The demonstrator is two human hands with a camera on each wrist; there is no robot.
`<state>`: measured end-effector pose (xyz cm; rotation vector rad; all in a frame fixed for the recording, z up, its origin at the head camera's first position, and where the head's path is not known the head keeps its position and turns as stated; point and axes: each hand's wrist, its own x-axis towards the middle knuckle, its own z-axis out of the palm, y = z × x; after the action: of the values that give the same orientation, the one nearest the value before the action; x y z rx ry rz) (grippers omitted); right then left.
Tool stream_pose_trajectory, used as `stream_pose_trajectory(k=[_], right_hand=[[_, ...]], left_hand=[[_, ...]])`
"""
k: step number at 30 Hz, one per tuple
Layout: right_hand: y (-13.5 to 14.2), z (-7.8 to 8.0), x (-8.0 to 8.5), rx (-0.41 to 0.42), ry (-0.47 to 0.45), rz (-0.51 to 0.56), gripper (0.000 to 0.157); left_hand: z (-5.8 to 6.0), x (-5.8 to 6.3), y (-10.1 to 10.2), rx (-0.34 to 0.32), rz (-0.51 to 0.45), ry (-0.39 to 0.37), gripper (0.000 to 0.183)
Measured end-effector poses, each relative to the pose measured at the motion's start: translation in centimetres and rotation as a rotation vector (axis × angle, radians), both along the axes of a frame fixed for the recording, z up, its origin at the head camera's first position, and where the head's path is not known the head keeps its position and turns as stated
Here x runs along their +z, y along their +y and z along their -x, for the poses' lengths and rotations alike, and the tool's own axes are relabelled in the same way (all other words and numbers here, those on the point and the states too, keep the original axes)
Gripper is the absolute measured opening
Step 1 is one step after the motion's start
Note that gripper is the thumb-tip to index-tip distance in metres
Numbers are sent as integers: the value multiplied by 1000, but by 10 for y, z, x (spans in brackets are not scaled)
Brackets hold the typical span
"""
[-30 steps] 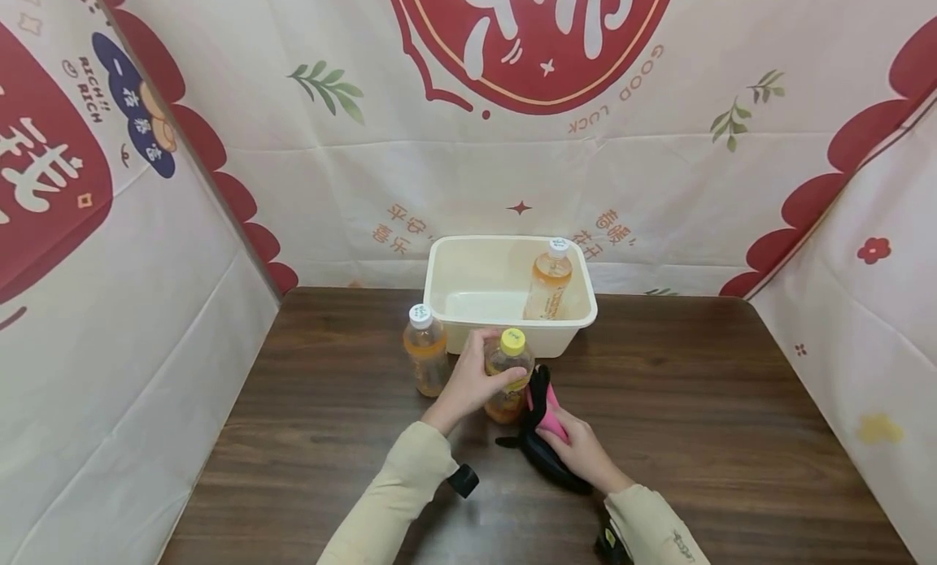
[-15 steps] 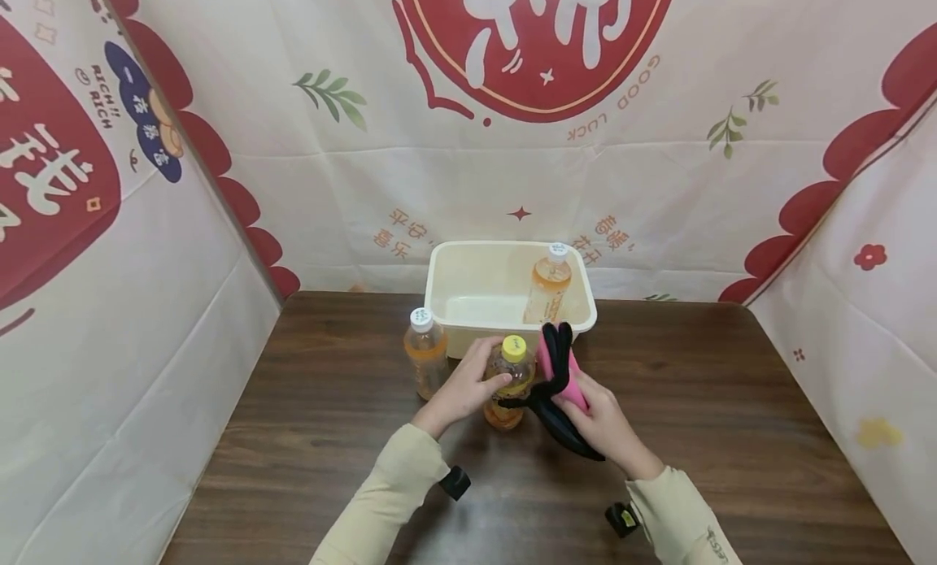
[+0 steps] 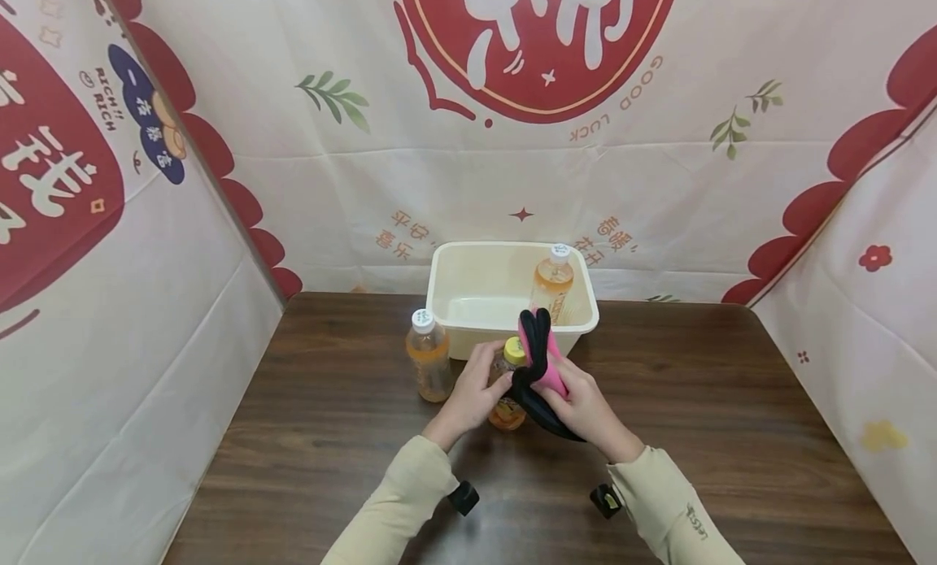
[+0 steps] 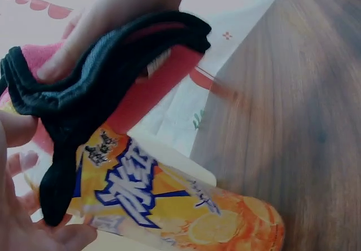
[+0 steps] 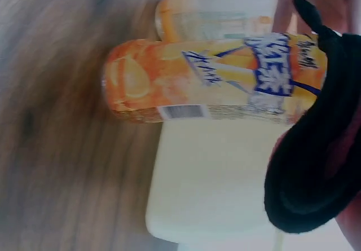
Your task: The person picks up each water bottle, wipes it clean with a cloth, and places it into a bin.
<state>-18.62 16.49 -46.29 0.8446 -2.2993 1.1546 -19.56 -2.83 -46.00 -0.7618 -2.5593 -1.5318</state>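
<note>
In the head view my left hand grips a yellow-capped drink bottle that stands upright on the table. Its orange-and-yellow label faces the right wrist camera. My right hand holds a folded pink cloth with thick black edging against the upper right side of this bottle, partly covering its cap and neck. A black tail of the cloth hangs near my left fingers in the left wrist view. To the left stands a white-capped bottle with an orange band, apart from my left hand.
Behind the bottle is a cream plastic bin, with another white-capped bottle upright at its right side. The brown wooden table ends at printed fabric walls at the back and sides.
My right hand has raised the pink-and-black cloth from beside the bottle's lower part and brought it left against the neck. My left hand keeps its grip on the bottle.
</note>
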Motion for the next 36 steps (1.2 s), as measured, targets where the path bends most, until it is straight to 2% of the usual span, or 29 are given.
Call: stream_pose_trajectory(k=[5, 10, 12, 16, 19, 22, 26, 30, 36], right_hand=[[0, -6, -12, -29, 26, 19, 41], [2, -10, -42, -54, 69, 33, 42], [5, -7, -63, -42, 42, 6, 41], [4, -7, -89, -24, -54, -90, 32], [4, -7, -103, -30, -117, -153, 24], [6, -8, -112, -35, -140, -179, 20], [8, -6, -115, -34, -133, -170, 22], [9, -6, -109, -35, -131, -124, 26], [9, -10, -79, -50, -143, -38, 28]], left_hand=[[-2, -5, 5, 33, -36, 6, 41], [-2, -5, 8, 45, -47, 34, 40], [-2, -6, 7, 51, -51, 51, 40], [-2, -7, 5, 61, -51, 35, 40], [-3, -7, 4, 59, -41, 4, 41], [-4, -7, 3, 55, -30, -23, 42], [-4, -7, 4, 50, -41, -37, 43], [-3, -6, 5, 49, -54, -37, 42], [-4, -6, 6, 57, -59, -40, 41]])
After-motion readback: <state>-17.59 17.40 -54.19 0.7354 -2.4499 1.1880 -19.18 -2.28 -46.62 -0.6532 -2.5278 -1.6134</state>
